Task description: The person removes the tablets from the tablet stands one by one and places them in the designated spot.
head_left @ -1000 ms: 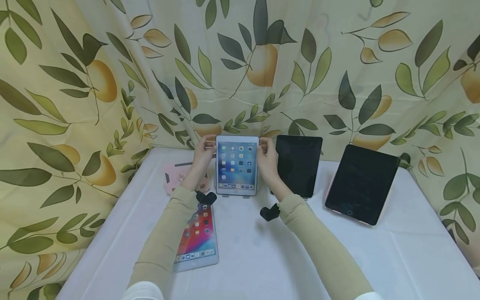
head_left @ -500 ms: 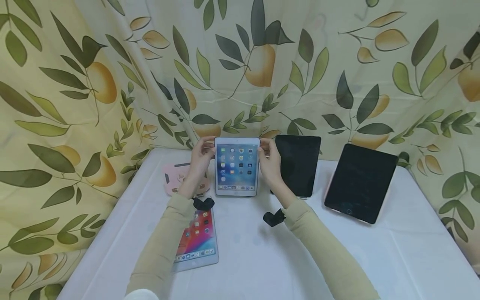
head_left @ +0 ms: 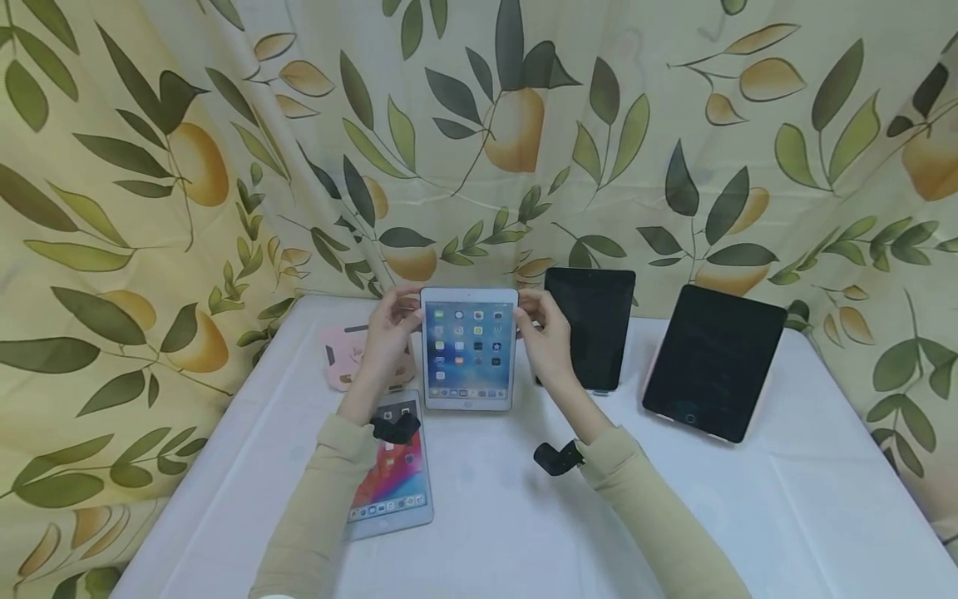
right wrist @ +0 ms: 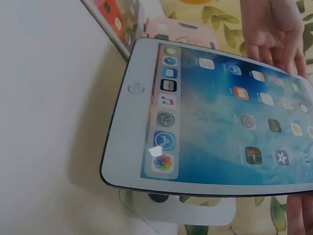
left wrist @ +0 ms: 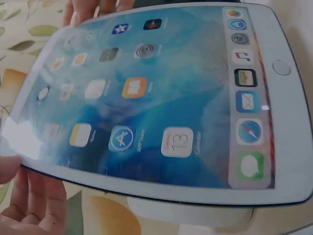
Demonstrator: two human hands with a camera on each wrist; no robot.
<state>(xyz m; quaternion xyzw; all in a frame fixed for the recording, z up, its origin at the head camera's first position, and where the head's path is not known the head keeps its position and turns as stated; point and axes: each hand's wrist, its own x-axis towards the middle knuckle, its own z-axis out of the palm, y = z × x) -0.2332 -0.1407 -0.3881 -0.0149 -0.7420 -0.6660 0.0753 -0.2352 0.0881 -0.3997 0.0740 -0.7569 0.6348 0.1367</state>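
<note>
A white-framed tablet [head_left: 470,349] with a blue home screen is held upright between both hands. My left hand [head_left: 389,337] grips its left edge near the top, thumb at the front and fingers behind. On the opposite edge, my right hand [head_left: 549,341] holds it the same way. Beneath the tablet in the right wrist view, part of a white stand [right wrist: 210,211] shows, apparently apart from it; most of the stand is hidden. The right wrist view also has the home button [right wrist: 136,88] end of the tablet raised above the tablecloth.
A second white tablet [head_left: 392,482] with a red and blue screen lies under my left forearm. Behind that arm is a pink case [head_left: 346,353]. Two dark tablets, one upright [head_left: 591,329] and one tilted with a pinkish edge [head_left: 714,362], stand to the right. A patterned curtain [head_left: 479,208] hangs behind.
Both hands have drawn the tablet toward me, so it appears lower and larger. The stand's front tabs, visible under it a second ago, are now hidden in the head view.
</note>
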